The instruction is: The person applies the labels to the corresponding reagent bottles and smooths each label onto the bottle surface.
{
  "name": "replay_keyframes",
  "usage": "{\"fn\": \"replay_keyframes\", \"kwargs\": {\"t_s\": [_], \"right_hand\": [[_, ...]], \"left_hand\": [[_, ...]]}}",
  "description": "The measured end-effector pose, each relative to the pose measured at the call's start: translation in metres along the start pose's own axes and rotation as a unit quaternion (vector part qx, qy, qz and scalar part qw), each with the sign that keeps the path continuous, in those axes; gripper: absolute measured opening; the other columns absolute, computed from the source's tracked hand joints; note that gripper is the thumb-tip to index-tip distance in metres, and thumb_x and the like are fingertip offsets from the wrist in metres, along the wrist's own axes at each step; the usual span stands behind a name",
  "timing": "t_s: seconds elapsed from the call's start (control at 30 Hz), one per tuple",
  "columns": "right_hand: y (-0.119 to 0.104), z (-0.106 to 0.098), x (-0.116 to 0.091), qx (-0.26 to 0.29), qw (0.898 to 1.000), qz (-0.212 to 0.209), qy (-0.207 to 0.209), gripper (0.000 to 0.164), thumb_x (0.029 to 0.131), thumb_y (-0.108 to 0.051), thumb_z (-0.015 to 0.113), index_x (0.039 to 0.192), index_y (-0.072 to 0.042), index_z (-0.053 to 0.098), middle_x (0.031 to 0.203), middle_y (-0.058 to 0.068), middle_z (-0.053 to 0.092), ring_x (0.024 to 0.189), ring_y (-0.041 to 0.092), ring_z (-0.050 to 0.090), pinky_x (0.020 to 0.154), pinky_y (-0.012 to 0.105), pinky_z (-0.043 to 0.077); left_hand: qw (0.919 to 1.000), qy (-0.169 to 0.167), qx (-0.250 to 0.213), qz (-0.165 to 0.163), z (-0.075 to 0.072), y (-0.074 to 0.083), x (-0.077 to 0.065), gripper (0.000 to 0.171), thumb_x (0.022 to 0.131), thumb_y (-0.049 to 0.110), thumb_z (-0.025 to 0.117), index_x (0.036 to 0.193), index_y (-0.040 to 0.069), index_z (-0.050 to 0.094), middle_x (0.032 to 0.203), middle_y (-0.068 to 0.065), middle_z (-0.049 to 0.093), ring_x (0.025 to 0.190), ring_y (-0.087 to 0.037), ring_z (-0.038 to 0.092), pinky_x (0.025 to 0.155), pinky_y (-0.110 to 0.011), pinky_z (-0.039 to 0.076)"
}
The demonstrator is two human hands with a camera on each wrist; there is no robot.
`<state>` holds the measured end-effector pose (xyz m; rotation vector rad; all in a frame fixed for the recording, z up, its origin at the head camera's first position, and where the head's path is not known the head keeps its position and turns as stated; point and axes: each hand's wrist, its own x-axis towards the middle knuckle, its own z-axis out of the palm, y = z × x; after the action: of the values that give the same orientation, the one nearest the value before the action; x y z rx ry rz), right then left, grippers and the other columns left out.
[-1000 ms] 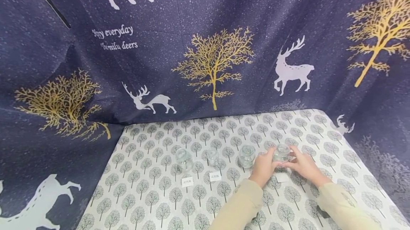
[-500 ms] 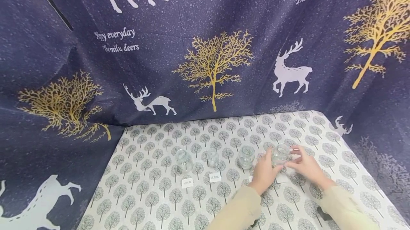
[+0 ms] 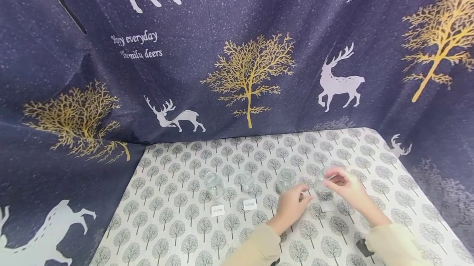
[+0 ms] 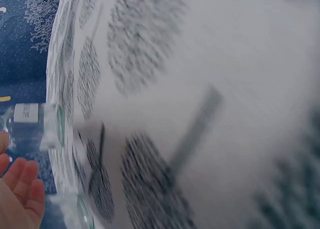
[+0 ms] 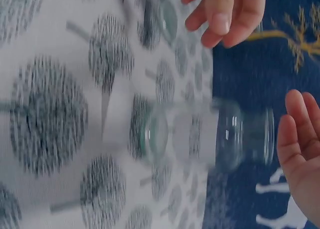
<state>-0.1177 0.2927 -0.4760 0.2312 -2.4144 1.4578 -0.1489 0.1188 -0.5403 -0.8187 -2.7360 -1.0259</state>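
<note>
A clear glass jar (image 3: pixel 321 184) with a white label stands upright at the right end of a row of glassware. My right hand (image 3: pixel 344 186) is beside its mouth, with fingers loosely bent. In the right wrist view, the fingertips (image 5: pixel 290 134) lie close to the jar's rim; the label (image 5: pixel 196 137) shows through the glass. My left hand (image 3: pixel 290 205) is away from that jar, nearest to another clear jar (image 3: pixel 286 177), its fingers loosely bent and holding nothing. The left wrist view shows this hand (image 4: pixel 20 194) near a labelled jar (image 4: pixel 32 131).
Farther left stand a narrow clear glass vessel (image 3: pixel 247 181) and another glass jar (image 3: pixel 214 184). White cards (image 3: pixel 217 210) lie on the tree-patterned tablecloth (image 3: pixel 177 200) in front of the glassware. A dark blue curtain (image 3: pixel 185 72) hangs behind.
Both hands were around the rightmost jar. My left hand has let go and moved left and toward me; my right hand has come away from the jar's side toward its mouth.
</note>
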Motion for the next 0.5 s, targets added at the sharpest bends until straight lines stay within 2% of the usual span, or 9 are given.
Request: {"fn": "replay_keyframes", "kwargs": {"t_s": [0.17,0.27,0.37,0.5], "right_hand": [[0.001,0.023,-0.001,0.042,0.994,0.016,-0.1,0.021,0.078,-0.003,0.062,0.097,0.003,0.056,0.091,0.007,0.06,0.072,0.001,0.057,0.063,0.021,0.05],[0.008,0.035,-0.001,0.078,0.981,0.055,-0.171,0.03,0.08,-0.008,0.061,0.105,0.005,0.053,0.099,0.022,0.056,0.074,0.004,0.057,0.064,0.027,0.052],[0.015,0.045,-0.001,0.106,0.963,0.1,-0.228,0.04,0.08,-0.01,0.06,0.112,0.009,0.047,0.105,0.029,0.051,0.073,0.012,0.059,0.062,0.034,0.053],[0.023,0.056,-0.001,0.106,0.947,0.129,-0.275,0.042,0.079,-0.008,0.06,0.113,0.01,0.045,0.102,0.029,0.049,0.067,0.016,0.057,0.055,0.033,0.052]], "left_hand": [[0.9999,-0.007,-0.009,0.013,-0.01,-0.017,-0.006,0.023,0.081,0.026,0.061,0.104,0.019,0.061,0.093,0.009,0.065,0.073,0.005,0.056,0.067,-0.006,0.043],[0.9996,-0.016,-0.024,0.007,-0.015,-0.025,-0.01,0.023,0.08,0.023,0.063,0.102,0.018,0.062,0.093,0.007,0.066,0.07,0.004,0.056,0.067,-0.007,0.044],[0.9989,-0.041,-0.019,-0.015,-0.017,-0.031,-0.013,0.025,0.079,0.025,0.064,0.103,0.019,0.061,0.097,0.008,0.065,0.078,0.001,0.058,0.072,-0.011,0.046],[0.9959,-0.08,0.019,-0.038,-0.018,-0.038,-0.017,0.033,0.074,0.031,0.067,0.104,0.021,0.06,0.098,0.009,0.062,0.087,-0.003,0.057,0.078,-0.017,0.046]]}}
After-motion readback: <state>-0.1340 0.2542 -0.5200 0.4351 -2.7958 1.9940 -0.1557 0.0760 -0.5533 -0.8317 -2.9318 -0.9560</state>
